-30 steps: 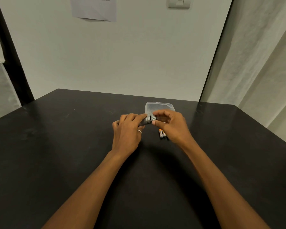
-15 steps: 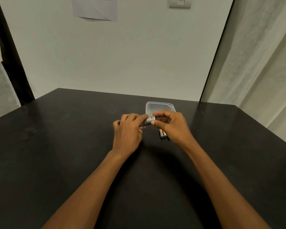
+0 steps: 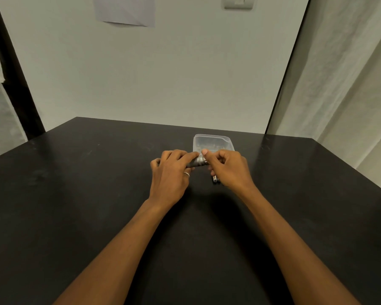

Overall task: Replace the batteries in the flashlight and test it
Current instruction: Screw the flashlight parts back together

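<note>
A small grey flashlight [image 3: 196, 162] is held just above the black tabletop [image 3: 92, 194], a little past its middle, lying roughly along the 9-to-3 o'clock line. The left hand [image 3: 171, 175] grips the darker barrel, its fingers [image 3: 184, 155] curled over the top; a ring [image 3: 186, 174] shows on one of them. The right hand [image 3: 230, 169] meets it from 3 o'clock, its fingers [image 3: 205, 152] bent and pinching the silvery end of the flashlight, with the rest folded loosely into the palm. At 5 o'clock from the flashlight, partly hidden under the right hand, small batteries [image 3: 215, 178] lie on the tabletop; how many cannot be told. At 12 o'clock, just beyond the fingertips, sits a clear plastic container [image 3: 212, 142]. On the wall behind hang a sheet of paper [image 3: 124, 12] at 11 o'clock and a light switch [image 3: 239, 2] at 1 o'clock.
</note>
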### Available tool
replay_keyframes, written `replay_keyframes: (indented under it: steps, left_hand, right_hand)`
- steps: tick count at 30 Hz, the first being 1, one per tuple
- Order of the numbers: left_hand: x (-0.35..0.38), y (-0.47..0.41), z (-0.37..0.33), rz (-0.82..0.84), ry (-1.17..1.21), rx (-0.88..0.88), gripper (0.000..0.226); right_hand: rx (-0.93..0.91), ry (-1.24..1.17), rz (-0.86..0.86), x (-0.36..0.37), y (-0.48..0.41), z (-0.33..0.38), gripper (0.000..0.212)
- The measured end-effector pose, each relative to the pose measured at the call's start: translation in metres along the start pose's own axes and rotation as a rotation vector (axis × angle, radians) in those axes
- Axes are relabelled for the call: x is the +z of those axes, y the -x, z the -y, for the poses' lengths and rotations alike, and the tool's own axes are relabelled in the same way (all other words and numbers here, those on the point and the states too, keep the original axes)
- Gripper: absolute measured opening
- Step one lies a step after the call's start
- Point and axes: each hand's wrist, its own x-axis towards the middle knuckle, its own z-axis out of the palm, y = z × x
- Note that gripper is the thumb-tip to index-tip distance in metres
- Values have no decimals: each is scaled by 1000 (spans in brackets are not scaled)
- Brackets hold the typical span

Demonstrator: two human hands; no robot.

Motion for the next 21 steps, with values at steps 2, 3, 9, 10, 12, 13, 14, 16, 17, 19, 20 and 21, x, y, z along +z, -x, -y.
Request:
replay_keyframes:
  steps: [2,3,9,10,12,13,14,16,17,19,20,21]
  left_hand:
    - [0,0,0,-5,1,10,44]
    - [1,0,0,-6,2,12,44]
    - [1,-1,1,-5,-8,-7,45]
    - [1,-1,1,-5,-7,-9,45]
    - [1,0,1,3,-7,-9,45]
    - [1,-1,1,7,-9,-12,45]
    - [1,-1,1,11,-10,-16,44]
    - [2,-1,2,17,-8,-26,44]
    - [2,-1,3,16,-6,-31,44]
    - [2,-1,3,13,2,-39,44]
    - [2,-1,3,12,5,-38,44]
    - [2,-1,3,14,4,-35,44]
  right_hand:
    - [14,-5,-2,-1,0,1,37]
    - [17,-10,-3,-1,1,2,37]
    - [42,-110,24,0,1,1,29]
    - [44,-153,31,1,1,1,26]
    - [34,-225,31,1,0,2,23]
    - [20,-234,34,0,0,2,21]
    - [9,-235,43,0,-1,1,19]
    - [3,-254,81,-2,-2,-1,13]
    - [7,-272,109,-4,-3,-2,11]
    - [12,-270,154,-7,-4,-3,16]
    - [11,-251,167,-8,-5,-4,19]
    - [11,-241,175,-9,-5,-4,21]
